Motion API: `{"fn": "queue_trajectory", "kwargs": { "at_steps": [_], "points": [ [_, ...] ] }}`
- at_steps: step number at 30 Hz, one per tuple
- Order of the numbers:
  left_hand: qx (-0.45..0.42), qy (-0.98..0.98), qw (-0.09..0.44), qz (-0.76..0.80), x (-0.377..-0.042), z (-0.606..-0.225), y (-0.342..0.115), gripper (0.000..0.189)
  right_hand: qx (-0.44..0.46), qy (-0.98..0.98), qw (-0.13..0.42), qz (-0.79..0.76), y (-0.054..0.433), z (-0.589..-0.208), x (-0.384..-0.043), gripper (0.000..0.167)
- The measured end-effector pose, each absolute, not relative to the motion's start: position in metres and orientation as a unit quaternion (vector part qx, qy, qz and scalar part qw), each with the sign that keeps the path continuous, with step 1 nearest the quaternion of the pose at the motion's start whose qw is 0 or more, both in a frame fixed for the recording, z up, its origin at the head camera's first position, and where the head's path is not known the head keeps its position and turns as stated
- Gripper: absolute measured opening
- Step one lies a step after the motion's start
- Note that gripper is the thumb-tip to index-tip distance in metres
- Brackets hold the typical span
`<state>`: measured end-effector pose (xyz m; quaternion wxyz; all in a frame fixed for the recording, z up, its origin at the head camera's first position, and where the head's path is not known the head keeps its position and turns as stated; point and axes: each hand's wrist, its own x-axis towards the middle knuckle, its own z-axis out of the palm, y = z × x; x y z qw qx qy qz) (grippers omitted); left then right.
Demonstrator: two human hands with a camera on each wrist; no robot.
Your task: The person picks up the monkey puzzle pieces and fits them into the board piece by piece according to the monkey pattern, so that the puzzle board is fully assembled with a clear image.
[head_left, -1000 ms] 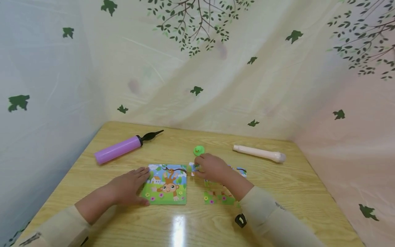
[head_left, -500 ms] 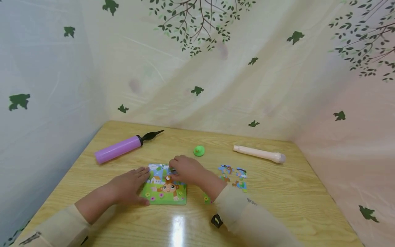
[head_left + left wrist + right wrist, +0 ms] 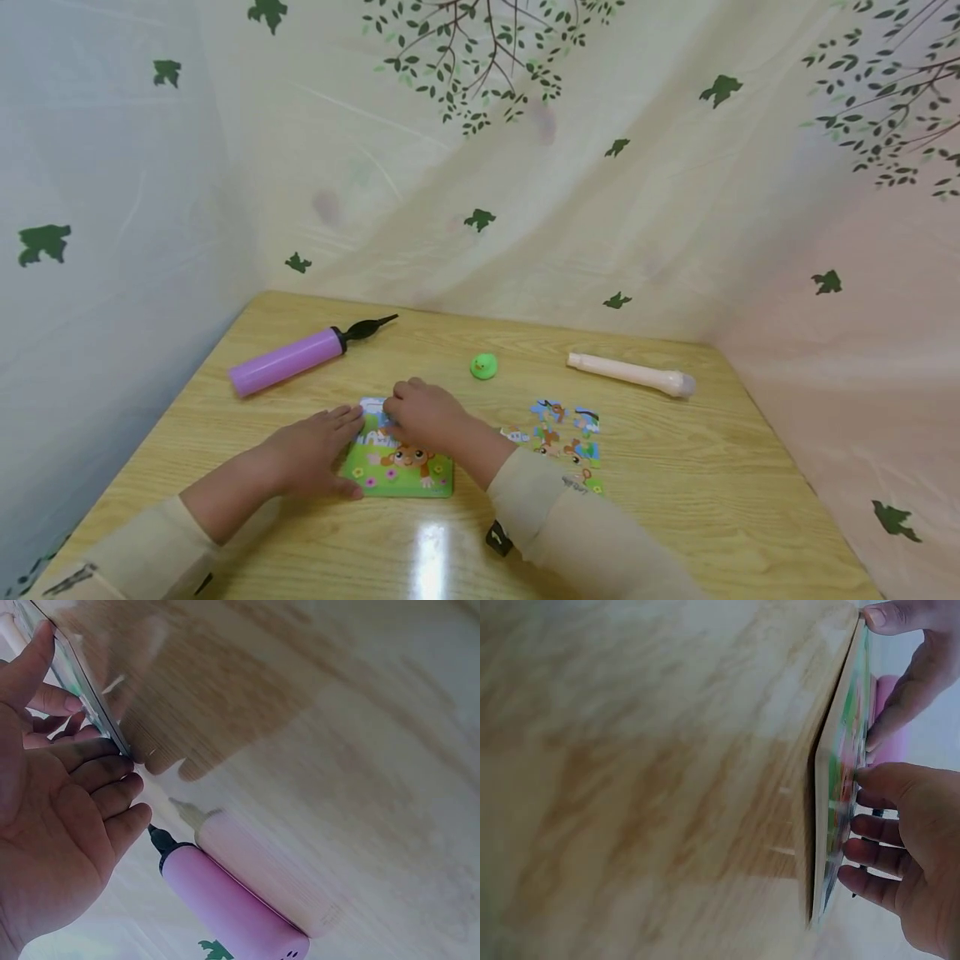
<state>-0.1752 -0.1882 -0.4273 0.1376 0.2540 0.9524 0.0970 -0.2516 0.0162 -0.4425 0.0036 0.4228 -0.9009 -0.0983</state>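
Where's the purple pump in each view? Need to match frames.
Head: purple pump lies on the table's far left, black nozzle pointing right.
Left wrist: bottom centre, just beyond the left hand.
Right wrist: only a pink-purple sliver behind the fingers.
Shared landmark: the puzzle board.

No legible text, label, brand, number or sign in any view. The puzzle board [image 3: 401, 467] carries only a cartoon monkey picture, no lettering that can be made out. The loose puzzle pieces [image 3: 562, 433] show picture fragments only. The purple pump [image 3: 288, 362] and the cream tube [image 3: 630, 372] bear no readable marking. The curtain [image 3: 525, 167] shows printed leaves and branches, no words.
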Motion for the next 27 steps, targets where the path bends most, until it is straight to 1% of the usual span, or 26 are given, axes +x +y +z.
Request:
{"fn": "queue_trajectory", "kwargs": {
  "at_steps": [6,14,22,27],
  "points": [
    [0.258,0.953,0.125,0.097,-0.1752,-0.4285,-0.1888,0.106,0.420,-0.902,0.012,-0.102,0.0149,-0.4438,-0.2507,0.037],
    [0.254,0.953,0.132,0.101,-0.1761,-0.4310,-0.1888,0.107,0.417,-0.903,0.013,-0.103,0.0120,-0.4454,-0.2514,0.037],
    [0.249,0.952,0.141,0.108,-0.1761,-0.4308,-0.1877,0.108,0.411,-0.907,-0.002,-0.094,0.0113,-0.4438,-0.2524,0.037],
    [0.246,0.951,0.151,0.111,-0.1761,-0.4272,-0.1868,0.108,0.429,-0.898,-0.018,-0.092,0.0174,-0.4419,-0.2528,0.041]
  ]
}}
